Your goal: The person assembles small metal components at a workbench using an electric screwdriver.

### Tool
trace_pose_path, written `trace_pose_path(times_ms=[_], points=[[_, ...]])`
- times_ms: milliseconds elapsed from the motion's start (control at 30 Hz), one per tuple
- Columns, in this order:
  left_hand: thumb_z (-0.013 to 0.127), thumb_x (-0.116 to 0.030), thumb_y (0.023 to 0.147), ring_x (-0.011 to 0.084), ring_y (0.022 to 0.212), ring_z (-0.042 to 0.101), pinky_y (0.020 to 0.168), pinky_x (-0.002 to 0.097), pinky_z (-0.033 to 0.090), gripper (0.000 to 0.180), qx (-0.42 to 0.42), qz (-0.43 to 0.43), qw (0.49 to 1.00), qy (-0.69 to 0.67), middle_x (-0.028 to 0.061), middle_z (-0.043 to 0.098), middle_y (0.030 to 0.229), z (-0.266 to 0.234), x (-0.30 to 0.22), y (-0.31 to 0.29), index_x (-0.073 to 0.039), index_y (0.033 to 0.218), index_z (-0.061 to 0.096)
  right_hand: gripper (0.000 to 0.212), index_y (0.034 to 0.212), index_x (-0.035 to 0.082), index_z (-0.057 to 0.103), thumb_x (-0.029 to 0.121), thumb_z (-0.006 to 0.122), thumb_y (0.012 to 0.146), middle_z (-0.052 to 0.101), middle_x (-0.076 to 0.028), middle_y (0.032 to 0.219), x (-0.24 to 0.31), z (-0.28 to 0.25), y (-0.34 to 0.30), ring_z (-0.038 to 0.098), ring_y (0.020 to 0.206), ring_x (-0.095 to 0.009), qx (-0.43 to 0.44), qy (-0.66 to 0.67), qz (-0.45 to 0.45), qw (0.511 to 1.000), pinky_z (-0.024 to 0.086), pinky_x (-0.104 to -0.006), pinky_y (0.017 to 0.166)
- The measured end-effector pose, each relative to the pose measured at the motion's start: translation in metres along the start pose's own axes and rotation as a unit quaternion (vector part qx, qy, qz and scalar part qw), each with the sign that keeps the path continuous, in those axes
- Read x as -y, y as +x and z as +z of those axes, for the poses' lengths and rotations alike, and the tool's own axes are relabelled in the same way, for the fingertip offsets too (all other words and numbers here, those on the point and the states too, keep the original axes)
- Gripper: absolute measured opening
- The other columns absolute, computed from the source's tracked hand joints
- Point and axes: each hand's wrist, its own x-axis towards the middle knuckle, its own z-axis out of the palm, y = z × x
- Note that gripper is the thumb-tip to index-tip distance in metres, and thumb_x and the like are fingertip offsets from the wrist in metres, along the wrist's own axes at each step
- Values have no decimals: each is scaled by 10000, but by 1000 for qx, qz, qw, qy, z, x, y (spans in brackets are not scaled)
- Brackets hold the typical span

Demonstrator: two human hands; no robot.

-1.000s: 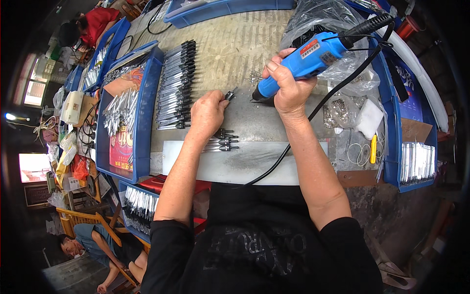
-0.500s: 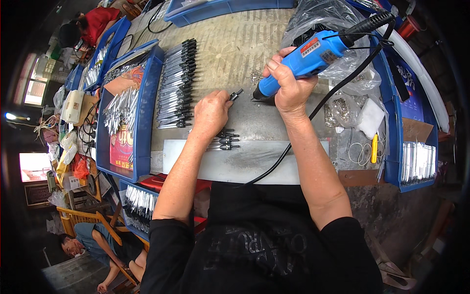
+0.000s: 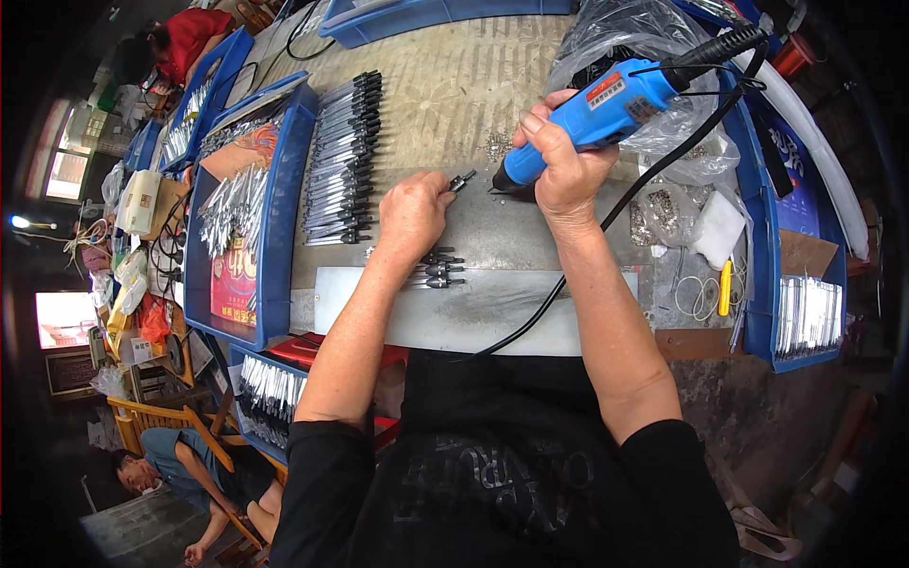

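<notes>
My right hand [image 3: 570,166] is wrapped round a blue electric screwdriver [image 3: 592,109], whose dark tip points down and left, close above the grey metal work surface [image 3: 511,232]. My left hand [image 3: 414,213] is closed on a small metal rod with a black fitting [image 3: 461,181]; only its black end shows past my fingers, apart from the screwdriver tip. Below that hand lie several similar rods with black ends [image 3: 440,270]. To its left a long row of silver rods with black fittings [image 3: 341,161] lies side by side. Small metal screws [image 3: 499,145] are scattered beyond the tip.
A blue bin of silver rods [image 3: 289,213] stands at left, another blue bin [image 3: 757,322] at right. The black cable [image 3: 653,170] hangs across the right side. Plastic bags [image 3: 663,204], white foam [image 3: 717,230] and a yellow-handled tool [image 3: 725,287] lie at right. Two people are off to the left.
Both hands have shifted very slightly to the right, still holding the rod and the screwdriver. The screwdriver tip remains just above the surface.
</notes>
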Motion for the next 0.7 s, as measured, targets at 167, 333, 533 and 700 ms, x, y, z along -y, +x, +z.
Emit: trace_pose_path(times_ms=[167,333,533,700], points=[[634,-115,710,298,754,565,630,374,432,133,3,-21,1000,-10,111,570,771,1,-1,-1,-40,766,540,211,813,-20,494,-4,614,641,523,-35,634,-2,-1,1,525,522,-110,7,-5,-10,1000,443,-250,483],[632,-117,717,300,770,565,655,364,439,152,-9,-20,999,-37,119,569,806,1,0,-2,-34,815,553,215,820,-18,491,-7,615,646,521,-31,631,-2,-1,1,517,518,-105,4,4,-3,1000,438,-248,482],[633,-126,720,301,762,568,658,368,442,159,-19,-16,1000,-12,118,578,813,5,-2,-4,-36,832,564,210,813,-14,491,-5,617,646,524,-30,633,-2,-1,1,521,520,-104,2,-1,-3,1000,439,-243,482],[633,-124,720,302,738,573,644,367,444,141,-24,-16,999,-19,122,588,785,4,2,1,-27,800,568,199,802,-12,495,0,619,647,527,-29,636,0,-1,0,526,522,-104,1,-6,-4,1000,442,-242,482]])
